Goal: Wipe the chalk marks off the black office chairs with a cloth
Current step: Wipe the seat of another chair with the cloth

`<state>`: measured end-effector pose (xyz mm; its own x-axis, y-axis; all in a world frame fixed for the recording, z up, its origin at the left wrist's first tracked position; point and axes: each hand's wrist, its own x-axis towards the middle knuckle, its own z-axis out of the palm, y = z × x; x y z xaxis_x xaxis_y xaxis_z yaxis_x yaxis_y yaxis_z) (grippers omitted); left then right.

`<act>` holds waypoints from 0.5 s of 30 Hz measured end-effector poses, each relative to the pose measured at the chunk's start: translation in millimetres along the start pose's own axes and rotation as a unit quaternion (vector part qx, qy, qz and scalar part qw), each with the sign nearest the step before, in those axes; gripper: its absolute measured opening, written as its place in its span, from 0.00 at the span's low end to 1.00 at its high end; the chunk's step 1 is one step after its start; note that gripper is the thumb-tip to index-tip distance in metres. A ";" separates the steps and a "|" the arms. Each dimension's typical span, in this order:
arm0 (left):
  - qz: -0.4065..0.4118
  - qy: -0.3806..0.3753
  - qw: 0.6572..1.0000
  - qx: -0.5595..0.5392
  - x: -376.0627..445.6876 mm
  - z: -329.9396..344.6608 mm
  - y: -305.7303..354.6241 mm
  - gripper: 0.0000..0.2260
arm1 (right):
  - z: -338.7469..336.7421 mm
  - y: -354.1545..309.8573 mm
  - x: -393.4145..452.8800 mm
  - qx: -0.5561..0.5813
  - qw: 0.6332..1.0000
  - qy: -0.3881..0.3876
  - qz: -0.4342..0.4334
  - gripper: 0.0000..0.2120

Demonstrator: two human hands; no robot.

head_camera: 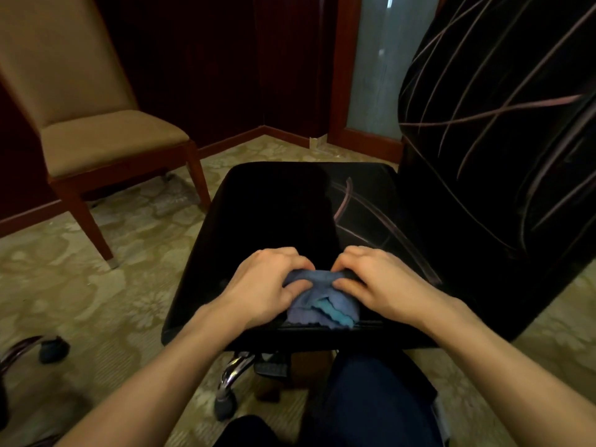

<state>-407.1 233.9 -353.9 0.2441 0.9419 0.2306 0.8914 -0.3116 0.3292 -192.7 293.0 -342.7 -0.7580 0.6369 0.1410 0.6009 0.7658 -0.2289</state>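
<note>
A black office chair seat [274, 208] fills the middle of the view, its backrest [503, 130] rising at the right. Pale chalk lines cross the backrest and the right part of the seat [351, 201]. A blue cloth [325, 304] lies bunched on the seat's near edge. My left hand [267, 285] grips the cloth's left side with curled fingers. My right hand [377, 279] pinches its right side, fingers curled over the fabric. Both hands sit close together on the seat.
A tan upholstered chair with red wooden legs [96, 137] stands at the left on patterned carpet. Dark wood panelling and a frosted glass panel [377, 66] form the back corner. Chrome chair base and castor [225, 408] show below the seat; another castor [53, 350] lies far left.
</note>
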 end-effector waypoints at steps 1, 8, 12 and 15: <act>0.024 -0.008 1.000 0.000 0.4 -2.4 2.1 0.09 | -2.6 2.5 -4.6 0.001 1.000 0.001 -0.004 0.11; 0.046 0.046 0.997 0.032 3.8 10.6 23.7 0.10 | -0.3 -11.3 -15.5 -0.169 0.982 0.080 -0.035 0.13; 0.026 0.016 0.999 -0.009 1.8 22.5 26.2 0.09 | 16.1 -7.5 -25.2 -0.082 0.996 0.030 -0.002 0.14; 0.029 -0.017 0.998 -0.049 2.9 20.3 28.2 0.09 | 17.9 -3.0 -30.6 -0.009 0.999 0.030 0.006 0.11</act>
<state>-373.5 230.4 -362.6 0.3081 0.9252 0.2216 0.8345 -0.3747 0.4039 -175.8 269.6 -363.6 -0.7347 0.6493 0.1965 0.6145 0.7597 -0.2128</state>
